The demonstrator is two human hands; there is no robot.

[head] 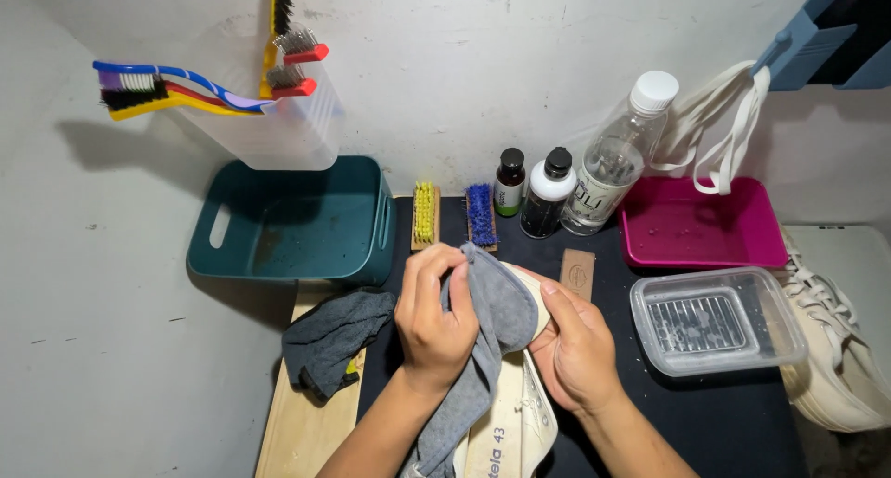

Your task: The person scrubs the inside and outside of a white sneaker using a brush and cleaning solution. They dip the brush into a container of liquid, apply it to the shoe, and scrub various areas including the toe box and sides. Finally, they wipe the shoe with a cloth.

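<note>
The grey cloth lies folded over the toe of a cream-white shoe, just in front of the person, above the black mat that covers the tabletop. The cloth looks soft and limp; it hangs down in loose folds, so it will take any shape and must be bunched to give a firm hold. The left hand has its fingers closed around a gathered part of the cloth and presses it on the shoe. The right hand holds the shoe from the side, fingers curled on its edge near the toe. The shoe seems light but rather stiff at the sole, so the side and the sole rim are good places to grip it; the canvas upper would yield under pressure.

A second dark grey cloth rests to the left on a wooden board. Behind are a teal basket, a yellow brush and a blue brush, two small bottles and a clear plastic bottle. To the right stand a pink tray, a clear lidded box and another white shoe.
</note>
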